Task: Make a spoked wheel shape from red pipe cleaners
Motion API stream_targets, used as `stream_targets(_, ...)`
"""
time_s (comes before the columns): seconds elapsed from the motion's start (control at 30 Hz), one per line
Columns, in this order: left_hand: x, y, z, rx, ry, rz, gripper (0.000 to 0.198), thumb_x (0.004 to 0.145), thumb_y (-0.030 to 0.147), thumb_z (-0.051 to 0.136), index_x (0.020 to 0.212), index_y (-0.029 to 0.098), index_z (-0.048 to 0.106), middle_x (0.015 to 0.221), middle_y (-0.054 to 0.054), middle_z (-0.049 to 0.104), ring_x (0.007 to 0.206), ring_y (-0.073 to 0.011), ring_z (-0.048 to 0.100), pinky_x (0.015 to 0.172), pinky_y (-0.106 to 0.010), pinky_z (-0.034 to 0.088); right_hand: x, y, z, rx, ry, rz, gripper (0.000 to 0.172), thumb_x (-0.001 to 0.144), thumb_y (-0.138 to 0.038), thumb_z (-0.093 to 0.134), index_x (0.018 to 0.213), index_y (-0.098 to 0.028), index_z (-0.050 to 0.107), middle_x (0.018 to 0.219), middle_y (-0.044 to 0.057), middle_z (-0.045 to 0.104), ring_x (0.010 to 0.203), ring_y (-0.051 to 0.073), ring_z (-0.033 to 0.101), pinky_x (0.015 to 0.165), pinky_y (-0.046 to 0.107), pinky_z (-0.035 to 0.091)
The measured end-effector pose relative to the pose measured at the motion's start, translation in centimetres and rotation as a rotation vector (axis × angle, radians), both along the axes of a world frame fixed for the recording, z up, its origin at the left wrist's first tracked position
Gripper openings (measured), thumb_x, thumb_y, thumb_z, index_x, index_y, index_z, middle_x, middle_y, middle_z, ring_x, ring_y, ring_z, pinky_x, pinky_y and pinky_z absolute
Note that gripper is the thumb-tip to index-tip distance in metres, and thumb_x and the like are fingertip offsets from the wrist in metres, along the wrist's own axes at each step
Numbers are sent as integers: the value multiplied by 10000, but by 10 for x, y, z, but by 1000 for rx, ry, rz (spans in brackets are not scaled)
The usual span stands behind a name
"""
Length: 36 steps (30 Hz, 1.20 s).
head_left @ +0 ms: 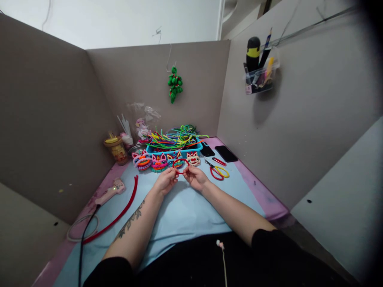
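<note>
Just in front of the blue tray [200,147], on the person's side, the left hand [166,180] and the right hand [196,177] are holding a red loop [181,159] between them. The left fingers are pinching the near left part of the loop and the right fingers are pinching its near right part, while a short stretch is running across the gap between the hands and the rest is arching toward the tray. How its ends are meeting, I cannot tell.

Four animal-face figures [159,162] are sitting in a row along the tray's front. The tray itself is holding a heap of coloured fuzzy stems [176,139]. To the right of the tray, scissors [222,172] with red and yellow handles are lying open, and a red-handled tool [219,161] and a phone [226,153] are resting beyond them. Left of the tray and nearer the person, a pink glue gun [110,191] is lying on its side, with long red stems [128,203] curving beside it
</note>
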State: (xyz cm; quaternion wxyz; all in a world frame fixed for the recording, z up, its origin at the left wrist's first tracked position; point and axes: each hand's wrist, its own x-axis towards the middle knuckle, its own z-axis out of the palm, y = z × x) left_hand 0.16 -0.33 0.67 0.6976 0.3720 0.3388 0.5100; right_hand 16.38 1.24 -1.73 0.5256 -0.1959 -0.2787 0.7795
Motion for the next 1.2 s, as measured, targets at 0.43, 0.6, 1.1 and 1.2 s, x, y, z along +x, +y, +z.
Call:
stream_targets(0.43, -4, 4, 0, 12, -3, 4, 253, 654, 240, 765, 844, 101, 670, 681, -30, 597, 625, -75, 552, 514, -145, 409, -3, -1, 2, 39, 14, -24, 101, 810, -160, 623, 713, -158, 593, 697, 21, 699, 639, 101, 661, 633, 199, 565)
stream_targets(0.6, -1, 4, -3, 16, 1, 32, 245, 637, 266, 780, 765, 116, 634, 691, -14, 593, 574, -55, 522, 495, -144, 393, -4, -3, 4, 45, 5, 11, 87, 832, -178, 600, 750, -148, 604, 734, 43, 708, 650, 106, 670, 626, 193, 559)
stream_targets(1.1, -5, 2, 4, 11, 0, 22, 285, 626, 270, 796, 812, 115, 645, 686, 9, 561, 509, -31, 473, 458, -137, 381, 2, -4, 5, 35, -68, 49, 137, 741, -198, 692, 721, -165, 560, 656, -4, 663, 518, 78, 590, 466, 164, 444)
stream_targets(1.2, -5, 3, 2, -9, -21, 27, 246, 663, 247, 772, 837, 124, 648, 692, 6, 572, 518, -32, 492, 472, -135, 401, 2, -4, 5, 28, -69, 23, 192, 683, -204, 746, 727, -165, 563, 702, -19, 657, 542, 67, 571, 470, 164, 429)
